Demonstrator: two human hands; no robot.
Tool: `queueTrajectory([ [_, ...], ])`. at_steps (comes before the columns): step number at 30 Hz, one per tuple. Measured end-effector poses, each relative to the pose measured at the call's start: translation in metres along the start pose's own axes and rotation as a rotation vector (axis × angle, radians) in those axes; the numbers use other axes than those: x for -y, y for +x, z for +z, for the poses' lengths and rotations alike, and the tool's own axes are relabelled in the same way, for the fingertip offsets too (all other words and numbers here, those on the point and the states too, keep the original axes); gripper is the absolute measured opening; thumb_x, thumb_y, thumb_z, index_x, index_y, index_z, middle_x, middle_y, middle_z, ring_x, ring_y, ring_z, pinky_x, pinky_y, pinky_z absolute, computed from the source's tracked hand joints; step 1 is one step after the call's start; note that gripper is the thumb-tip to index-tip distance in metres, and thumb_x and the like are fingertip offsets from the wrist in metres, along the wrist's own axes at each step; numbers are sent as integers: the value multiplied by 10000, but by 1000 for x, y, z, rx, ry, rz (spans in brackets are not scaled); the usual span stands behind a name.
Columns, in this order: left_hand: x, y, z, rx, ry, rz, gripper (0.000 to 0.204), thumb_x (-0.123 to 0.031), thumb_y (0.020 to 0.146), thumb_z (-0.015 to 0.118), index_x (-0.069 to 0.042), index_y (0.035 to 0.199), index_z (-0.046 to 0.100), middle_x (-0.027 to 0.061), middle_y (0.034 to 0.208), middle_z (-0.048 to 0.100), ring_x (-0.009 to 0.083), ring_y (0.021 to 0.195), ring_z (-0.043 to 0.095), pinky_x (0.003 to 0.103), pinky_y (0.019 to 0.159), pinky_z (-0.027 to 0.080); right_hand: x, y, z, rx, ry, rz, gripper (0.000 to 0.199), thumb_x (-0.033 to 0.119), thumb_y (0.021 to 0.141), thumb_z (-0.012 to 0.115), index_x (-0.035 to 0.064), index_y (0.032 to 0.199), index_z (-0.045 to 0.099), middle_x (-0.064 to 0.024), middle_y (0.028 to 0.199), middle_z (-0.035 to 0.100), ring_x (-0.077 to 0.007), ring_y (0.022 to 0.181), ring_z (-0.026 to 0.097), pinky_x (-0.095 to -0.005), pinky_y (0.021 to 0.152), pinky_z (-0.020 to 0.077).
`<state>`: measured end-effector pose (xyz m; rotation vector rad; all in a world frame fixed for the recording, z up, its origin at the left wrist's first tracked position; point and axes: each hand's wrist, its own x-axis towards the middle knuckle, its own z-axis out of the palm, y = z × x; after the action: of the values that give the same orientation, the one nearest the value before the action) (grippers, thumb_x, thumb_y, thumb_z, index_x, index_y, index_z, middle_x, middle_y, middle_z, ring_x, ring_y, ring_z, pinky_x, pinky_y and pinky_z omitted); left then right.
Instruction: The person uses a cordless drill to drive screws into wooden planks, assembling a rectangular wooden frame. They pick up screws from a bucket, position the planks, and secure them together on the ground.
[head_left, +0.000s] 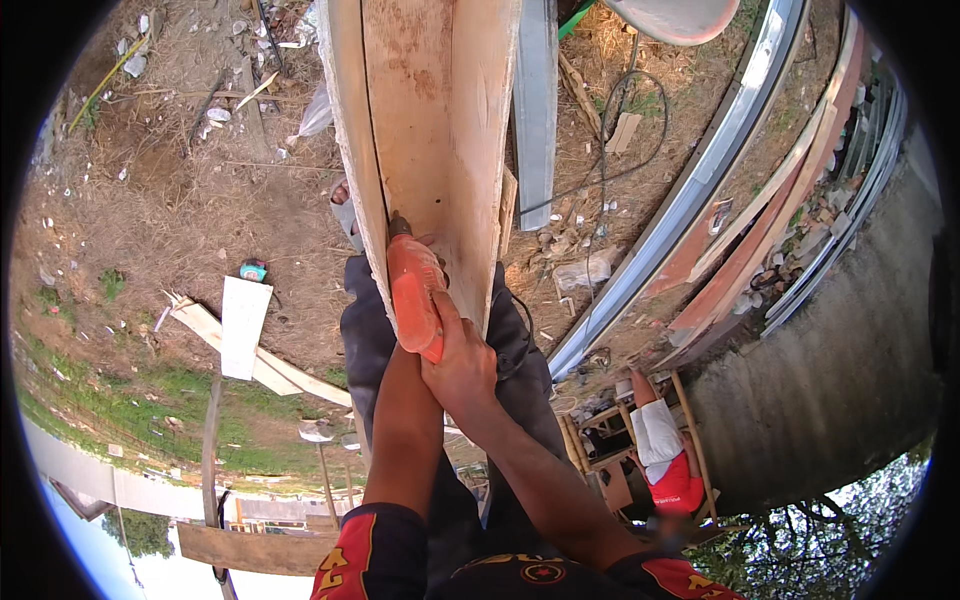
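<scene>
An orange-red power drill [415,290] lies along the inside of a long wooden channel [425,110] made of joined boards. Its dark chuck [399,224] points away from me, close to the seam between the channel's left wall and its bottom. My right hand [462,352] is closed round the rear of the drill. Under the drill, my left hand [428,240] is mostly hidden; only fingertips show, wrapped past the drill's front right side. Whether the bit touches the wood cannot be made out. A small dark hole marks the channel bottom just ahead.
Grey metal channel [535,120] lies right of the wood, with a black cable [603,150] nearby. Long metal and wooden lengths [690,210] run along the right. A white board [245,325] and tape measure [253,269] are left. Another person [668,470] is behind, right.
</scene>
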<state>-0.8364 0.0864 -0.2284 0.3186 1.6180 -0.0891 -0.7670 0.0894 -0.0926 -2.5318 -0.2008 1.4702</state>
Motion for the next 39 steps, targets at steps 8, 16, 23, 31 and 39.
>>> queueTrajectory([
  [8,2,-4,0,-3,12,-11,202,-265,1003,461,-89,916,509,-27,697,442,93,611,416,258,564,379,3,4,0,1,28,39,686,195,784,711,157,1392,396,-223,978,637,-441,864,637,-522,751,515],
  [16,3,-2,0,-1,22,-18,194,-257,1002,462,-92,908,507,-26,695,443,91,610,413,256,563,376,2,9,3,0,-7,20,712,198,771,724,148,1397,390,-222,958,639,-424,856,644,-502,740,527],
  [23,4,-1,0,2,24,-22,188,-249,1002,464,-95,901,505,-26,694,444,89,609,412,254,563,374,3,12,5,-5,-13,23,719,203,770,727,148,1401,387,-219,951,640,-421,838,647,-501,736,528],
  [31,3,2,1,14,25,-17,182,-240,1002,466,-98,892,502,-25,693,444,87,608,409,252,562,371,2,16,7,-22,-22,5,716,198,766,728,163,1398,394,-217,964,637,-421,851,645,-502,741,527],
  [39,1,8,1,28,27,0,178,-231,1001,467,-102,884,500,-25,692,445,85,607,407,249,561,368,-3,20,-4,-15,-22,-79,831,163,740,733,221,1461,324,-184,898,616,-389,755,658,-462,677,550],
])
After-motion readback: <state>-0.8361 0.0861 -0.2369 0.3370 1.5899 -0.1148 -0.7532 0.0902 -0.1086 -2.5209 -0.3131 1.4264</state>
